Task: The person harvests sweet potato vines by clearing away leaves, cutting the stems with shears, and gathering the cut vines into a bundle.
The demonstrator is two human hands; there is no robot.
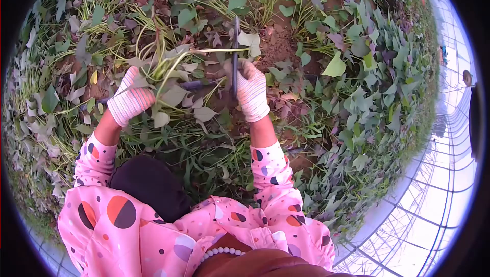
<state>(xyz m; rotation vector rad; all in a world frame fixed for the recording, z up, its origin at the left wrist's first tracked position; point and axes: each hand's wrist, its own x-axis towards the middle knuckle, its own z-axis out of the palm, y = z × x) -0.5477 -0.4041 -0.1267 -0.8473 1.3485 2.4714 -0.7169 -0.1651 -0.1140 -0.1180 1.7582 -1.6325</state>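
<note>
My left hand [131, 98], in a pale knitted glove, is closed around a bunch of green leafy vines [166, 70]. Heart-shaped leaves droop from that bunch toward my middle. A pale stem [212, 50] runs from it to the right, passing by a long, thin dark tool [236, 55]. My right hand [251, 90], gloved the same way, has its fingers wrapped around this tool's lower part. The tool points away from me and looks like a narrow blade seen edge-on. A leaf [251, 43] at the stem's end lies just right of it.
Low leafy vines cover the ground on both sides, with brown soil [278, 42] showing between them. Part of a dark tube [196, 85] shows among the leaves between my hands. A white gridded surface [434, 175] curves along the right edge. My dark-clad knee [148, 187] is below.
</note>
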